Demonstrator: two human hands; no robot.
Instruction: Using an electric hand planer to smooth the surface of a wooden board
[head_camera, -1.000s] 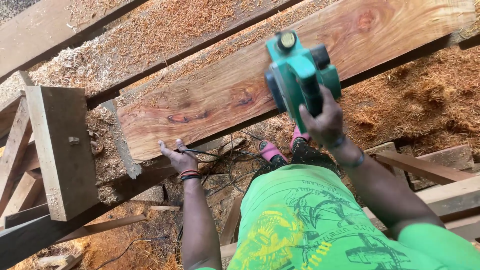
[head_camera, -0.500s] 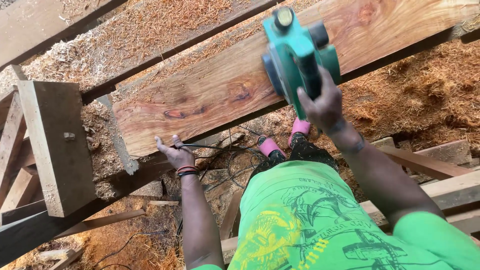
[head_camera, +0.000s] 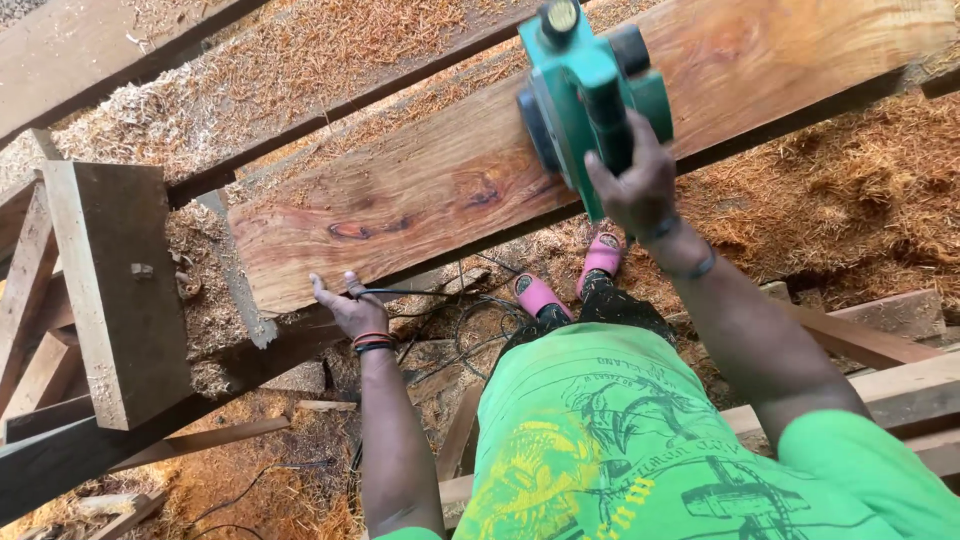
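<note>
My right hand (head_camera: 630, 185) grips the black handle of a green electric planer (head_camera: 585, 90) that sits on a long reddish wooden plank (head_camera: 440, 190). The plank lies across a timber frame and shows knots and planed grain. My left hand (head_camera: 345, 305) rests against the plank's near edge close to its left end, with a black power cord (head_camera: 400, 293) running through its fingers. Red and black bands circle my left wrist.
Wood shavings (head_camera: 300, 60) cover the beams behind the plank and the ground at right (head_camera: 850, 200). A wooden trestle (head_camera: 110, 290) stands at left. Pink slippers (head_camera: 570, 280) and coiled cable lie below the plank. Loose boards (head_camera: 880, 350) lie at right.
The planer and my right hand have moved left along the plank. My left hand has stayed at the plank's near edge.
</note>
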